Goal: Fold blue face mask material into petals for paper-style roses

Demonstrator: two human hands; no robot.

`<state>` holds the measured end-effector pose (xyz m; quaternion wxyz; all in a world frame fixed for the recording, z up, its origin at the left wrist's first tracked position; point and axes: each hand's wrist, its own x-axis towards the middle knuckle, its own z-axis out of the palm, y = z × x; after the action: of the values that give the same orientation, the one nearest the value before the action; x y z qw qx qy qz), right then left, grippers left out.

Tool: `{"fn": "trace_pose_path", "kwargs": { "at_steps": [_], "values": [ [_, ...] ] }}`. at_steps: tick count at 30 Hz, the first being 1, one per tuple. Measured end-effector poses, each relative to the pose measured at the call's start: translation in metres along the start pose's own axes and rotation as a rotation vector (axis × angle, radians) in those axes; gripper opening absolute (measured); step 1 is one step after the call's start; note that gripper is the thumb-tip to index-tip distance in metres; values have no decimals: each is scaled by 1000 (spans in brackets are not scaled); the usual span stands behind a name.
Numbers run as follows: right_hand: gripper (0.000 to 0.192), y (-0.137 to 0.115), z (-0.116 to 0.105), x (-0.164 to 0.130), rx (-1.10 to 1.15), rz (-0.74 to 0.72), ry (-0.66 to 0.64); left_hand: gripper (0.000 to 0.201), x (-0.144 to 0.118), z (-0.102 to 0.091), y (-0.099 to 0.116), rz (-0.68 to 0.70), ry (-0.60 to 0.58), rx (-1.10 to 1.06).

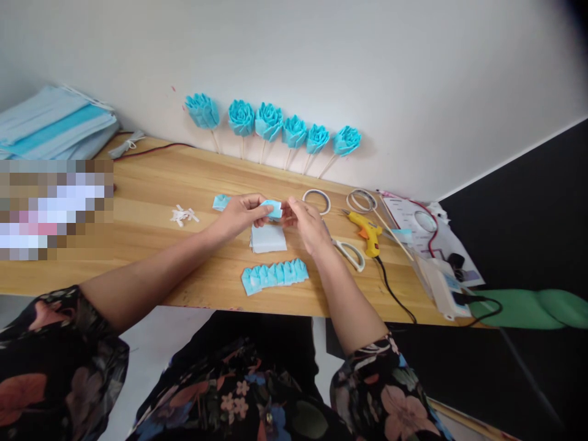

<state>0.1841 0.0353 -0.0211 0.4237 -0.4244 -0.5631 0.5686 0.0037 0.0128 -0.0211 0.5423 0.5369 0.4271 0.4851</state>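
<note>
Fingertips of the left hand (239,214) and right hand (307,224) pinch a small blue folded piece (273,209) just above the pale square stack (268,238); light, soft, easily crushed, I'd judge, best held by its edges; pleated blue strip (274,275) lies nearer.

No legible text, label or number on any item on the wooden table (151,184).

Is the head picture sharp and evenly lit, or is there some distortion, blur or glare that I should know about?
Head view: soft, even light, no strong glare; faint shadows under the paper roses on the wall. Wide-angle bending curves the table edge. A pixelated block covers the left side. The left hand and right hand, pinching a blue folded piece, look reasonably sharp.
</note>
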Motion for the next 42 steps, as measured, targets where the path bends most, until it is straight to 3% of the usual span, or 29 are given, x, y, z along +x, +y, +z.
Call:
{"fn": "trace_pose_path", "kwargs": {
  "at_steps": [14,24,42],
  "values": [
    [26,1,1,-2,-189,-171,-11,33,0,0,0,12,-13,81],
    [26,-1,1,-2,-93,-171,68,39,3,0,-2,20,68,8],
    [23,3,1,-1,-238,-238,32,36,1,1,-4,29,26,11]
  ]
}}
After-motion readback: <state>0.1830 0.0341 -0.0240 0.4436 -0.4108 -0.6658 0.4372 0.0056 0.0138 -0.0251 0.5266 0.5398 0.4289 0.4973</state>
